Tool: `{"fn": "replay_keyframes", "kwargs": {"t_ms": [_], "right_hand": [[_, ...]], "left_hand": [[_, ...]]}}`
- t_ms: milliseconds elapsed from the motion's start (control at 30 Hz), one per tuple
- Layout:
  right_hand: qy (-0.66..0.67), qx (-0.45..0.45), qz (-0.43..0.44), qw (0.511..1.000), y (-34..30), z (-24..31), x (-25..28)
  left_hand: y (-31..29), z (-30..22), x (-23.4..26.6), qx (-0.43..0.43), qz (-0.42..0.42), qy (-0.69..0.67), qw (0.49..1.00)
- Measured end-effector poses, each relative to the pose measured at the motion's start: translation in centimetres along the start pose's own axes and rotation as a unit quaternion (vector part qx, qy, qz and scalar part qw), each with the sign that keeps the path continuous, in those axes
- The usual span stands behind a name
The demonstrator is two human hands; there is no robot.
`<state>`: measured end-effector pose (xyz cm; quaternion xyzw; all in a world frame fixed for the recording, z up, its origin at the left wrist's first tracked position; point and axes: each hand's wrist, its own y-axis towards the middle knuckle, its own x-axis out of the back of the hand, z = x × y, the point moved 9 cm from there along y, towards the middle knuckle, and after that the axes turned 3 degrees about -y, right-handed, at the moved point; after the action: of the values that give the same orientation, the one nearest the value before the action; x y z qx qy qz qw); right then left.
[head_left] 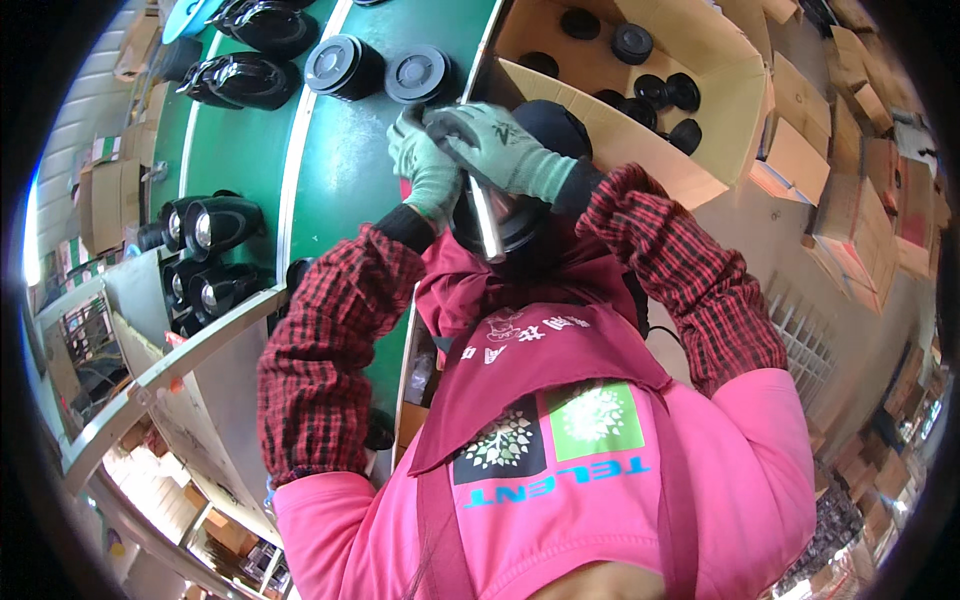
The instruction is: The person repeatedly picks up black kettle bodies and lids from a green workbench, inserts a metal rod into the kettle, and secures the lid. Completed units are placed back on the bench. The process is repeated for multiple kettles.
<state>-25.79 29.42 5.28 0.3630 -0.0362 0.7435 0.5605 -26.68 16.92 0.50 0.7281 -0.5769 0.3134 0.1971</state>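
Right hand (492, 145) grasps a silver rod (487, 225) jutting toward the torso (560, 450); left hand (424, 165) adjoins, its grip unclear.

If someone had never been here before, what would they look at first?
Probably the bright pink shirt, filling the bottom middle. Next, the left hand and right hand in pale green gloves, close together in the upper middle, with a shiny silver tube showing just below them. Then maybe the open cardboard box at upper right, with round black parts inside.
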Motion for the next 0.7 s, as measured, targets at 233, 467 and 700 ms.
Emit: {"fn": "replay_keyframes", "kwargs": {"t_ms": [233, 467, 700], "right_hand": [[-0.266, 0.140, 0.194, 0.934, 1.2, 1.9, -5.3], [-0.107, -0.098, 0.239, 0.960, 1.5, -1.2, -8.3], [-0.272, -0.019, 0.139, 0.952, -2.7, 3.7, 1.3]], "left_hand": [[-10.3, -3.4, 5.7, 0.286, 0.500, -0.201, 0.792], [-8.2, -2.9, 2.0, 0.132, 0.334, 0.012, 0.933], [-6.5, -1.3, 2.1, -0.292, 0.394, 0.140, 0.860]]}}
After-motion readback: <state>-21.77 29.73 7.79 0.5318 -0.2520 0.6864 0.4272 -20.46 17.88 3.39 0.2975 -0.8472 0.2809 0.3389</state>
